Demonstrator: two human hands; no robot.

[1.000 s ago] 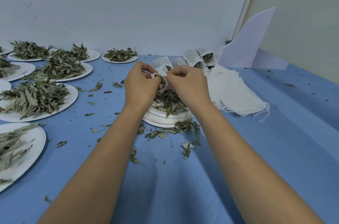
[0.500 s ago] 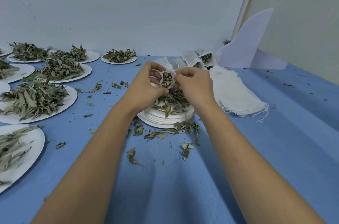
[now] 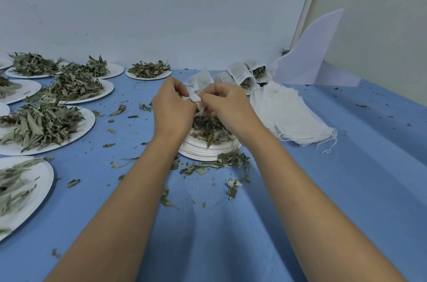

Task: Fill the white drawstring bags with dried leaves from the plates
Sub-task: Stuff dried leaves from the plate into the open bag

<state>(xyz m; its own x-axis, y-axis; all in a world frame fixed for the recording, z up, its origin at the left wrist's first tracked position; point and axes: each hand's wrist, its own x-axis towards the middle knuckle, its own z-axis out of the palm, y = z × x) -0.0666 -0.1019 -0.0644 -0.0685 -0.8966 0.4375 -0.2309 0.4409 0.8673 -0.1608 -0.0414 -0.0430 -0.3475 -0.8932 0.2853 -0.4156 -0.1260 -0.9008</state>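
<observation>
Between my two hands hangs a small white drawstring bag (image 3: 196, 98), mostly hidden by my fingers. My left hand (image 3: 172, 106) pinches its left edge and my right hand (image 3: 225, 102) pinches its right edge. Both hands hover just above a stack of white plates (image 3: 205, 150) topped with a pile of dried leaves (image 3: 211, 128). Filled white bags (image 3: 250, 75) with leaves showing lean together at the back. A flat heap of empty white bags (image 3: 291, 115) lies to the right of my hands.
Several white plates heaped with dried leaves (image 3: 39, 124) cover the left side of the blue tablecloth (image 3: 346, 189). Loose leaf bits (image 3: 208, 166) lie scattered around the stack. A white board (image 3: 309, 57) leans in the back right corner against the wall.
Half a second ago the bag's mouth was held open, showing leaves inside. Now my fingers have drawn together and the mouth is pinched closed between them.
</observation>
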